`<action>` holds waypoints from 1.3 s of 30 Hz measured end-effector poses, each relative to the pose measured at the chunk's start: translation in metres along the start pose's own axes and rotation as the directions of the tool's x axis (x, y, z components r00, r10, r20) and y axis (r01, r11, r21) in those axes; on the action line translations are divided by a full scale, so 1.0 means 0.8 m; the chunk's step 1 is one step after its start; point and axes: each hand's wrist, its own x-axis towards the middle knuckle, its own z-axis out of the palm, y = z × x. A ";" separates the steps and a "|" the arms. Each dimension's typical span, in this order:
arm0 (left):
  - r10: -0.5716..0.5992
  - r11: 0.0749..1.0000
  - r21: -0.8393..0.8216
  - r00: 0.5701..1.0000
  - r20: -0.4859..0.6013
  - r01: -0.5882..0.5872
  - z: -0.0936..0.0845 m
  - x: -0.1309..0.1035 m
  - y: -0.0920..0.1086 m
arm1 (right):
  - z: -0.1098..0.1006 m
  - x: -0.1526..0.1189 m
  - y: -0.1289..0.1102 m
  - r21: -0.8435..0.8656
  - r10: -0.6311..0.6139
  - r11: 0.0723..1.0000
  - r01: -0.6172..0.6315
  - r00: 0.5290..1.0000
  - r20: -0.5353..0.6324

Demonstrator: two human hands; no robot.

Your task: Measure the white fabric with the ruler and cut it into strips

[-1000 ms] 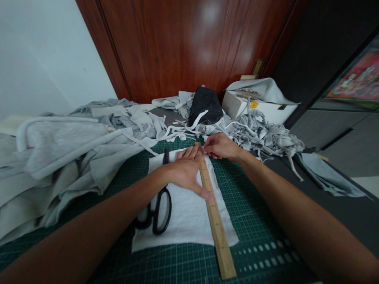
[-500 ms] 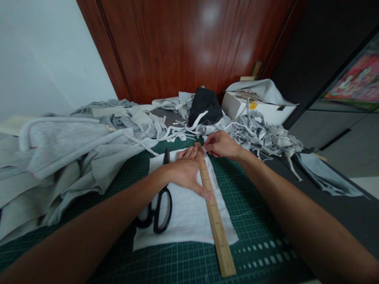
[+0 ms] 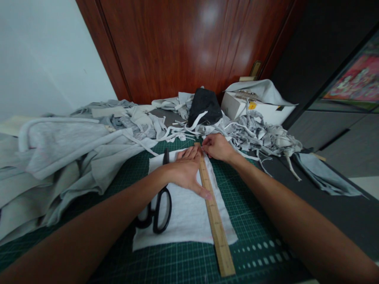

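Note:
A piece of white fabric (image 3: 189, 217) lies flat on a green cutting mat (image 3: 251, 213). Along its right side runs a wooden ruler (image 3: 217, 228), its near end reaching past the fabric onto the mat. My left hand (image 3: 189, 169) is spread flat, fingers on the fabric and the ruler's far part, thumb on the ruler's edge. At the far end of the ruler, my right hand (image 3: 217, 146) has its fingers pinched together by the fabric's far right corner; what they hold is too small to make out. Black-handled scissors (image 3: 161, 213) lie on the fabric, partly under my left forearm.
Grey and white fabric pieces (image 3: 68, 154) are heaped at the left. Fabric strips (image 3: 260, 130) tangle at the back right, before a white box (image 3: 266, 112). A black cloth item (image 3: 205, 106) sits at the back, near a wooden door (image 3: 177, 47).
My right hand has shifted slightly left, closer to the ruler's far end. A white strip now shows beyond my right wrist. My left hand, ruler and scissors stay in place.

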 end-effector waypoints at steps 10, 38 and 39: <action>0.002 1.000 -0.019 1.000 -0.011 -0.003 0.000 -0.001 0.001 | -0.010 -0.023 -0.014 -0.097 -0.065 0.993 0.070 0.996 0.055; -0.014 1.000 -0.017 1.000 0.002 0.014 0.000 0.001 0.002 | -0.012 -0.055 0.003 -0.013 -0.088 0.996 0.089 0.996 0.030; -0.014 1.000 -0.018 1.000 0.005 0.014 0.000 0.001 0.001 | -0.012 -0.055 0.001 -0.042 -0.092 0.995 0.093 0.995 0.025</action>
